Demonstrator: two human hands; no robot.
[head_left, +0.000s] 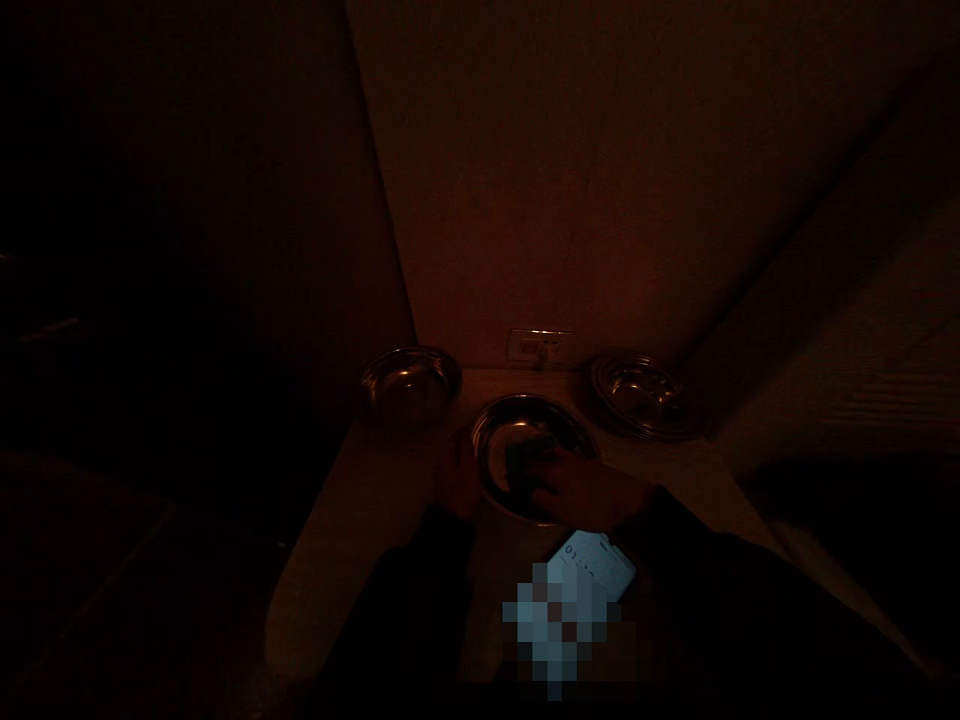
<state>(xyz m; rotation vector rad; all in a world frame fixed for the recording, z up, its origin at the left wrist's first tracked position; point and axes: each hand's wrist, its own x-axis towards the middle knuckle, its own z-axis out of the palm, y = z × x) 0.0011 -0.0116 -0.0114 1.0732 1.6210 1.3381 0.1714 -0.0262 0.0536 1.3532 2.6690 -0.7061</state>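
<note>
In very dim light, a shiny metal plate (491, 425) with a raised rim rests in the middle of a small table. My left hand (457, 478) is at its left rim, fingers closed against the edge. Inside the plate, my right hand (577, 485) presses down with bent fingers on a dark greenish pad (519, 462), perhaps a scrub pad or cloth. The darkness hides the pad's exact kind and most of my fingertips.
A metal bowl (409, 385) stands at the back left of the table (322, 550). Stacked metal plates (637, 400) sit at the back right. A lit phone (600, 565) lies close below my right wrist. On the wall behind is a socket plate (540, 346).
</note>
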